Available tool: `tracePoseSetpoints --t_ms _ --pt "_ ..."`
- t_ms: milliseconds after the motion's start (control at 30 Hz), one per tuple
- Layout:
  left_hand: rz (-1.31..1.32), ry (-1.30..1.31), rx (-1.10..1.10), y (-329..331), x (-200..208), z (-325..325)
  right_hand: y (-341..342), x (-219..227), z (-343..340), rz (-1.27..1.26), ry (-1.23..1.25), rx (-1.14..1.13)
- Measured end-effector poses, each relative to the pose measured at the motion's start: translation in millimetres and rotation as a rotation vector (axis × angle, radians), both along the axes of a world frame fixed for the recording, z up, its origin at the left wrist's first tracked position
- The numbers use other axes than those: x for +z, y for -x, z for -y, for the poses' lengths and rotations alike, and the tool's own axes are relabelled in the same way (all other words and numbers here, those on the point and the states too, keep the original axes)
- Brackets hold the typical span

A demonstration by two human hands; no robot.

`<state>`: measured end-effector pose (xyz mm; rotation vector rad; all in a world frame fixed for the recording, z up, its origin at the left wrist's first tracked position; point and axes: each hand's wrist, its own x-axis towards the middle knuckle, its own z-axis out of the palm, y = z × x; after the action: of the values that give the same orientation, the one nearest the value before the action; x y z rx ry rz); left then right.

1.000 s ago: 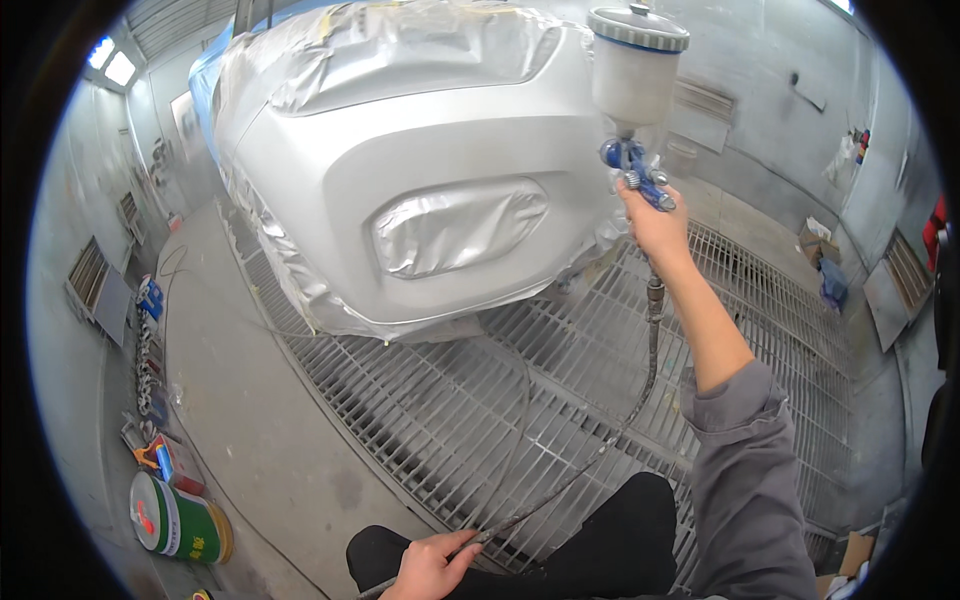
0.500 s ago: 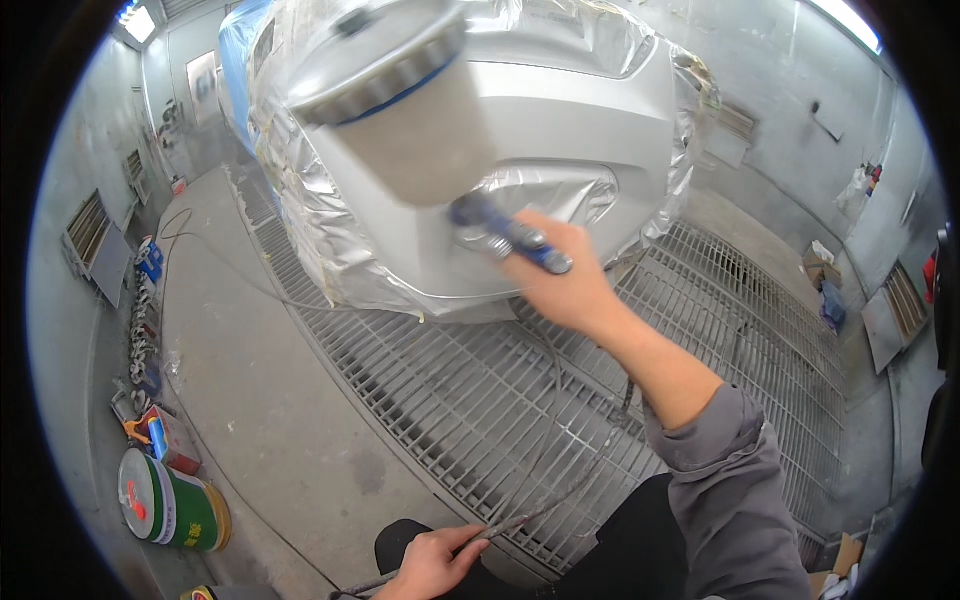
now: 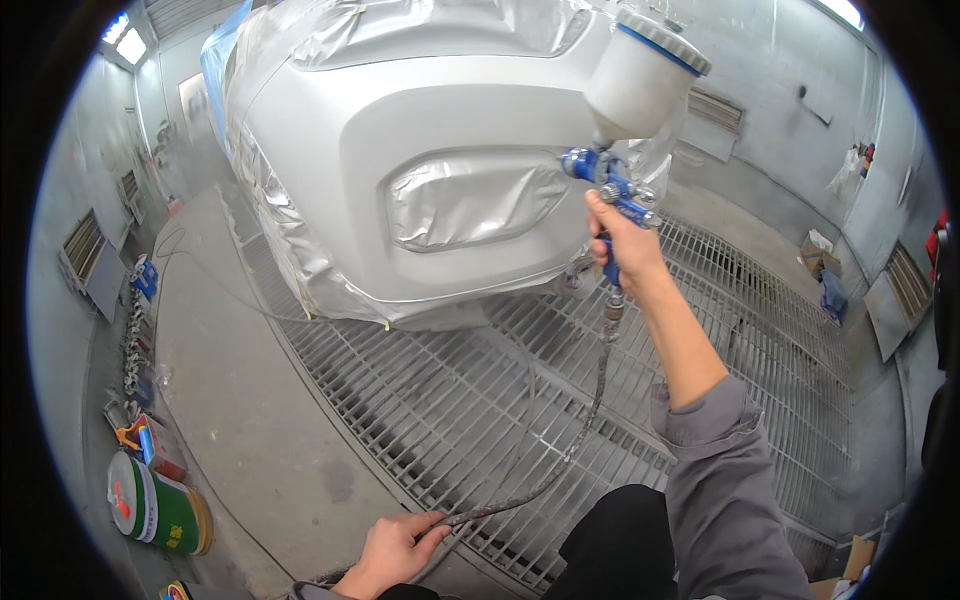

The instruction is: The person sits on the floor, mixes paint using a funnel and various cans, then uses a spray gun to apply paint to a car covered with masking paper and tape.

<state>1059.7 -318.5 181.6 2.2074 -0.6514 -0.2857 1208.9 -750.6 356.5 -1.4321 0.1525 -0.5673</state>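
Observation:
My right hand is wrapped round the handle of a blue spray gun. A whitish paint cup with a grey lid sits on top of the gun. The gun points left, close to the right side of a silver car bumper. Crinkled masking film covers the recess in the bumper's middle. From the gun's handle a dark air hose hangs down and curves to my left hand, whose fingers are closed on it low in the view.
Metal floor grating runs under and around the car. Along the left wall stand a green pail and several small items. A thin cable lies on the left floor. Boxes stand by the right wall.
My right hand has swung the spray gun to the right across the bumper, uncovering the masked recess. My left hand has shifted slightly left, still holding the hose.

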Motion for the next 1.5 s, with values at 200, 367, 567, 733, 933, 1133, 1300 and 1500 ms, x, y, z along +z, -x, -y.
tracePoseSetpoints --t_ms 200,367,567,733,933,1133,1300,1500 --pt "0.032 -0.084 0.005 13.5 15.3 47.9 18.1 -2.4 95.8 0.025 -0.093 -0.052" --pt "0.043 -0.115 0.019 22.2 19.4 79.9 21.8 -18.5 163.1 0.059 -0.221 -0.082" --pt "0.082 -0.135 0.026 28.1 18.7 100.7 22.2 -55.9 240.1 0.053 -0.250 -0.231" --pt "0.022 -0.259 0.117 24.8 8.2 99.0 9.5 -107.5 245.0 0.108 -0.219 -0.654" --pt "-0.017 -0.265 0.148 24.8 -13.0 78.3 -5.2 -114.7 132.3 0.212 -0.121 -0.405" --pt "-0.014 -0.219 0.164 23.9 -26.4 50.9 -23.6 -106.9 6.6 0.274 0.231 -0.189" --pt "-0.024 -0.156 0.181 24.7 -37.2 29.0 -21.7 -93.4 -88.5 0.296 0.359 0.022" --pt "-0.068 -0.112 0.156 23.7 -37.8 28.8 -39.0 -108.8 -118.9 0.443 0.510 0.456"
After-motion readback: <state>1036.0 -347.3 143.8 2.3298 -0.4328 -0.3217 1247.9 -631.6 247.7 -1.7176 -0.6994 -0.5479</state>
